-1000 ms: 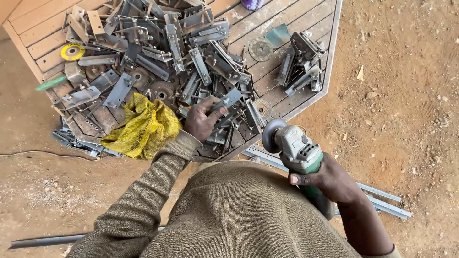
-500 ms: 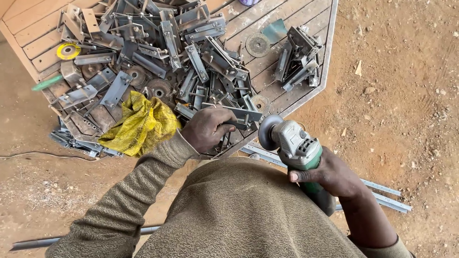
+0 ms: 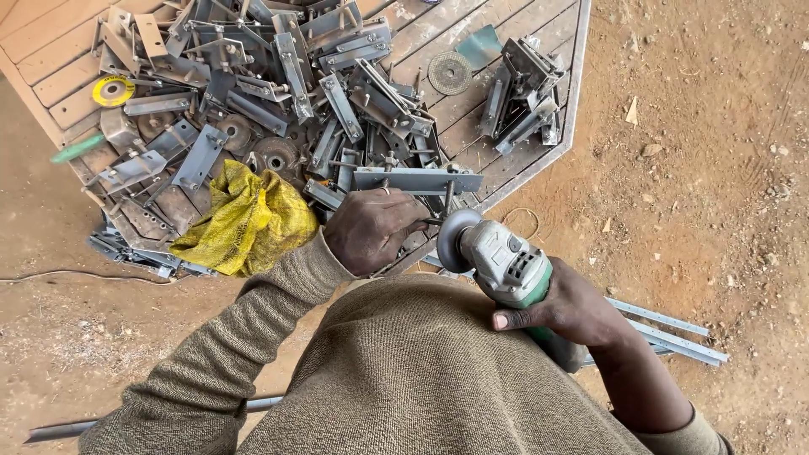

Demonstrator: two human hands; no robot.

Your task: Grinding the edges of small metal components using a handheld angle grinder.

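Note:
My left hand [image 3: 375,229] grips a flat grey metal bracket [image 3: 417,179] with short bolts welded to it, lifted just above the pile. My right hand [image 3: 566,305] holds a green and grey angle grinder [image 3: 506,263] by its body. The grinder's disc [image 3: 453,240] sits close under the bracket's right end, right beside my left hand. Below both hands is my olive knitted sweater.
A heap of similar metal brackets [image 3: 278,76] covers a wooden octagonal board [image 3: 522,168]. A crumpled yellow sack [image 3: 249,221] lies at its near edge. A spare grinding disc [image 3: 449,72], a yellow disc [image 3: 113,90] and a second bracket stack [image 3: 527,93] lie there. Metal strips [image 3: 674,333] rest on the dirt.
My left hand has closed on one bracket and pulled it out of the pile toward me. The grinder has moved left, bringing its disc up next to that bracket.

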